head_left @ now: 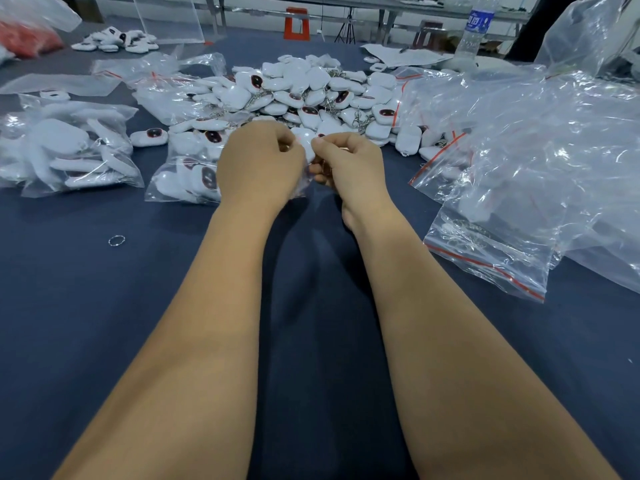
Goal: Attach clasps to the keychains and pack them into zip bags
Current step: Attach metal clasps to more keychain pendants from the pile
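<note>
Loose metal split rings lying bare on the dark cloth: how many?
1: a small silver metal split ring lies on the dark blue table cloth, left of the left forearm. Others may be hidden under bags or hands.

Packing workshop, heaped keychains (304,95) (white), zip bags (519,161), worktable (104,306)

From my remote position I record a dark blue table covering (104,323) across the whole work surface. At the far right edge stands a clear plastic water bottle (475,29) with a blue label, upright. Just left of it lie white paper sheets (401,55), flat. Beyond the table I note an orange stool (296,24), a black tripod (347,29) beside it, and grey metal table legs (388,19). At the far left corner sits a blurred red mass (27,39), possibly bagged goods. A clear acrylic panel (169,19) stands nearby.
</note>
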Demonstrator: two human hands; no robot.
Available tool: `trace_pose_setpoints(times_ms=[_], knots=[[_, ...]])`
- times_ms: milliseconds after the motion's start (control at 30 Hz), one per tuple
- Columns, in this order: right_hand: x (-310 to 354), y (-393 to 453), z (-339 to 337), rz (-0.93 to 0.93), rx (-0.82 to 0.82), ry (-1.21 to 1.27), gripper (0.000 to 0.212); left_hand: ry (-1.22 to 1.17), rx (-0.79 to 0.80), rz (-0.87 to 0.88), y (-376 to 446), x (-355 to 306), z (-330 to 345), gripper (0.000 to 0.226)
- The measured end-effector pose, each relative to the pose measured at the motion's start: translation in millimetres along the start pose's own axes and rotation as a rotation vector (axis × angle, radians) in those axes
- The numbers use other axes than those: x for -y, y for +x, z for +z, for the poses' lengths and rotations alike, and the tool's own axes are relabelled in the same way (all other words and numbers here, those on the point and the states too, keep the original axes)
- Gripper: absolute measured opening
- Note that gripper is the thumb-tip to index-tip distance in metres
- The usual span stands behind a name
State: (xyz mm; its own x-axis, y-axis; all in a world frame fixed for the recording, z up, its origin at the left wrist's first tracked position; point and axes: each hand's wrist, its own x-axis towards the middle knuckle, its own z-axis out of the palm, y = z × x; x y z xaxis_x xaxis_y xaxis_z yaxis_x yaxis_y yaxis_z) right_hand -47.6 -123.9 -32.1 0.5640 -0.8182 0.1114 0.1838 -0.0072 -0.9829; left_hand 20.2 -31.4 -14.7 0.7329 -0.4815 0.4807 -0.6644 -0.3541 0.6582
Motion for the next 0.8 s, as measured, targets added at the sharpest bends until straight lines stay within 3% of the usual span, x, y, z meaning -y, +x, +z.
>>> trace_pose_setpoints(times_ms=[167,233,300,400,500,567,633,700,800], knots=[[1.5,1.2,-6.8,-0.023,0.009,0.012,0.008,-0.158,0.033,0.113,-2.9,-6.7,7.4,0.021],[4.1,2.8,-11.3,-0.015,0.061,-0.041,0.012,-0.215,0.053,0.111,-1.9,-6.0,6.7,0.038],[7.2,3.3,-14.4,0.047,0.113,-0.034,0.022,-0.332,0.075,0.019,-0.8,-4.8,5.2,0.043],[9.9,2.2,-13.8,0.092,0.204,-0.031,0.025,-0.513,0.081,-0.129,0.5,-5.7,-0.5,0.031],[5.8,1.4,-12.5,-0.029,0.245,-0.356,0.014,-0.592,-0.046,-0.197,4.6,-2.5,-7.0,0.026],[2.4,0.1,-12.2,-0.07,0.24,-0.481,0.032,-0.468,-0.12,-0.234,8.4,5.7,-10.9,0.028],[0.7,0.3,-12.7,-0.086,0.224,-0.476,0.029,-0.22,-0.136,-0.235,10.3,16.8,-14.1,0.024],[0.5,0.5,-11.5,-0.081,0.222,-0.443,0.016,-0.019,-0.083,-0.206,10.0,23.7,-14.8,0.026],[-1.8,1.8,-9.4,-0.102,0.168,-0.422,0.027,0.181,0.04,-0.166,7.0,21.4,-10.1,0.028]])
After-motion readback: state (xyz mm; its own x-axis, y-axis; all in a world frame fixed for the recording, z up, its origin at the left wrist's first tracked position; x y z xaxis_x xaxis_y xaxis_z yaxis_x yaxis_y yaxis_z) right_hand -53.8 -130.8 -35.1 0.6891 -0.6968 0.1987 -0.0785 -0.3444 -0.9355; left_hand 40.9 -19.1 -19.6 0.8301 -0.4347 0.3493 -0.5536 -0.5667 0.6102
